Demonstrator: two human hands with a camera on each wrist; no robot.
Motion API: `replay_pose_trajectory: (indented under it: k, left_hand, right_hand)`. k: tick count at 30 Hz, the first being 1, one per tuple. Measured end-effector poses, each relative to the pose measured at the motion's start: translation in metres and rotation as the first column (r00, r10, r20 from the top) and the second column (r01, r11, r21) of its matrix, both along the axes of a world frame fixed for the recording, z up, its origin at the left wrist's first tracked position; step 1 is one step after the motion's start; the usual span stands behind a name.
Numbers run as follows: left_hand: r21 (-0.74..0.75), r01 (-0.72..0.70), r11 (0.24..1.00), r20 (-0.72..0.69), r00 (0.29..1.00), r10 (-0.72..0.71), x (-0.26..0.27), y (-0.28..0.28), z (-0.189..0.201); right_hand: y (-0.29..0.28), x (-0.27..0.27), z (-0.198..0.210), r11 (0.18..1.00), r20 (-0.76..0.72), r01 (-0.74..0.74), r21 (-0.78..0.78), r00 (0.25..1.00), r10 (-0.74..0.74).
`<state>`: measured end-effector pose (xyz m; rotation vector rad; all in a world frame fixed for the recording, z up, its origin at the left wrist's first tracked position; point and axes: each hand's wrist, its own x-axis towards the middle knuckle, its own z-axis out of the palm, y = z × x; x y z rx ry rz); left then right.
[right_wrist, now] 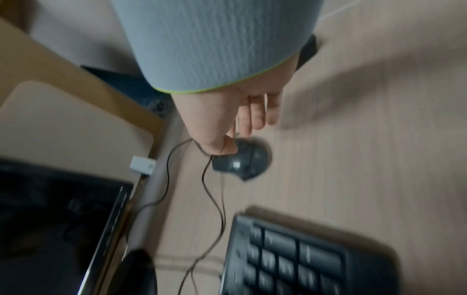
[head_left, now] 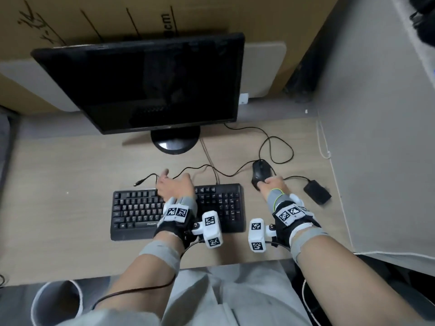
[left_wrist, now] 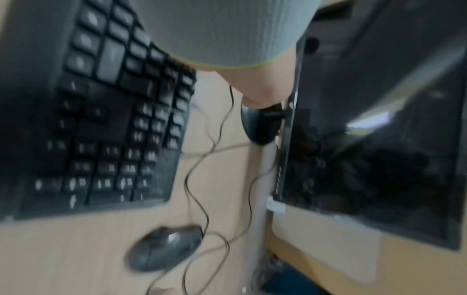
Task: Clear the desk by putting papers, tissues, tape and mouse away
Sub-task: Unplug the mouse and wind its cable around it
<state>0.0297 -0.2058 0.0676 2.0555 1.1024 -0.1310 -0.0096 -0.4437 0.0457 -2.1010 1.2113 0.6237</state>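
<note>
- On the right side of the desk (head_left: 70, 220), just beside the keyboard (head_left: 141, 210), the black mouse (head_left: 260, 175) lies flat, its cable (head_left: 277, 149) looping back toward the monitor (head_left: 146, 83)
- The right hand (head_left: 271, 183) rests on the near end of the mouse; in the right wrist view the thumb (right_wrist: 225, 147) presses its side while the other fingers (right_wrist: 255, 115) hang fairly straight past it, so the hold looks partial, not a full wrap
- The left hand (head_left: 174, 187) hovers over the far edge of the keyboard, well apart from the mouse, fingers loosely spread and holding nothing; a loose cable end with a plug (head_left: 138, 183) lies just beside it on the desk
- I judge the step in hand to be the mouse: no papers, tissues or tape show on the desk, so this seems to be the last item left
- The next move probably calls for the right hand to settle its hold round the body of the mouse and lift it, with the trailing cable gathered so it does not snag on the monitor stand (head_left: 175, 143) or drag the small black box (head_left: 316, 191) lying just right of the hand
- The free plug near the left hand may belong to the mouse, though I cannot trace the cable surely enough to say; if so, the left hand is well placed to collect it
- Where the mouse is to go is not visible
</note>
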Motion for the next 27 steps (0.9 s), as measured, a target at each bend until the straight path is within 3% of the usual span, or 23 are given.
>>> replay_pose_trajectory:
  k: [3,5,10,13,15,17,20,23,25,27]
  left_hand:
    - [-0.145,-0.051,0.988,0.124,0.99,0.069,0.011,-0.066,0.005]
    - [-0.245,-0.091,0.965,0.086,0.99,0.115,0.012,-0.09,-0.002]
    - [-0.514,-0.05,0.856,-0.089,0.996,0.004,-0.006,-0.139,-0.023]
    - [-0.549,-0.031,0.835,-0.095,0.995,-0.026,-0.015,-0.15,-0.024]
    - [-0.576,-0.02,0.817,-0.097,0.994,-0.044,-0.014,-0.15,-0.023]
    - [-0.629,-0.028,0.777,-0.111,0.992,-0.054,-0.011,-0.148,-0.016]
    - [-0.753,0.004,0.659,-0.115,0.984,-0.137,-0.001,-0.154,0.007]
    - [-0.826,0.173,0.537,0.037,0.966,-0.254,0.01,-0.15,0.042]
    - [-0.819,0.278,0.503,0.166,0.952,-0.257,0.022,-0.139,0.065]
    - [-0.793,0.34,0.506,0.292,0.94,-0.173,0.033,-0.114,0.091]
  right_hand:
    - [-0.072,-0.006,-0.005,0.989,-0.002,0.082,-0.124,0.997,-0.083]
    - [-0.1,-0.017,-0.011,0.984,-0.095,0.003,-0.179,0.995,-0.02]
    - [-0.148,-0.044,-0.039,0.997,-0.115,-0.019,-0.074,0.993,0.01]
    - [-0.152,-0.051,-0.048,0.995,-0.09,0.098,0.027,0.991,-0.095]
    - [-0.146,-0.048,-0.044,0.986,-0.073,0.167,-0.01,0.983,-0.167]
    - [-0.135,-0.038,-0.021,0.985,-0.008,0.173,-0.027,0.985,-0.174]
    - [-0.112,-0.011,0.018,0.967,0.266,0.209,0.149,0.933,-0.243]
    - [-0.08,0.019,0.052,0.928,0.426,-0.045,0.37,0.896,-0.126]
    - [-0.056,0.039,0.076,0.867,0.46,-0.313,0.387,0.881,0.113]
    - [-0.02,0.047,0.104,0.781,0.457,-0.511,0.359,0.826,0.33]
